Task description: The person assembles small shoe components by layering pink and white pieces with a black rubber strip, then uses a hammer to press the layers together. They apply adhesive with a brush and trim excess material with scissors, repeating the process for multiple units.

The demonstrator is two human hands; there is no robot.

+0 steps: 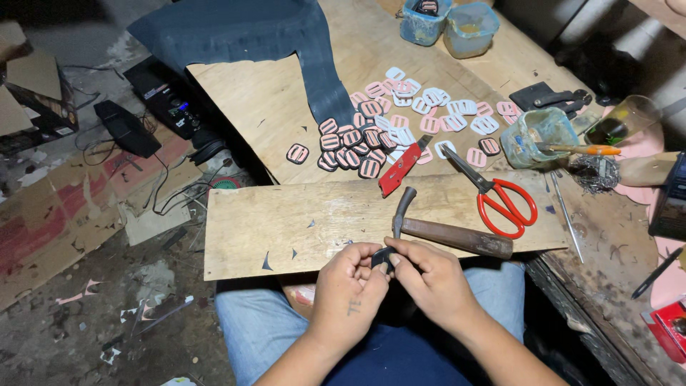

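My left hand (pixel 350 286) and my right hand (pixel 432 279) meet over my lap at the near edge of a wooden board (pixel 286 229). Together they pinch a small dark piece (pixel 382 257) between the fingertips; most of it is hidden by the fingers. Just beyond the hands a hammer (pixel 443 232) with a wooden handle lies on the board. A red utility knife (pixel 400 168) and red-handled scissors (pixel 500 196) lie further out. A pile of pink, white and dark buckle-shaped pieces (pixel 386 125) covers the plywood behind.
A dark fabric strip (pixel 314 64) runs across the plywood. Two blue plastic tubs (pixel 446 25) stand at the back, a glue-stained pot with a brush (pixel 543 136) at the right. Black electronics with cables (pixel 164 100) and cardboard lie on the floor to the left.
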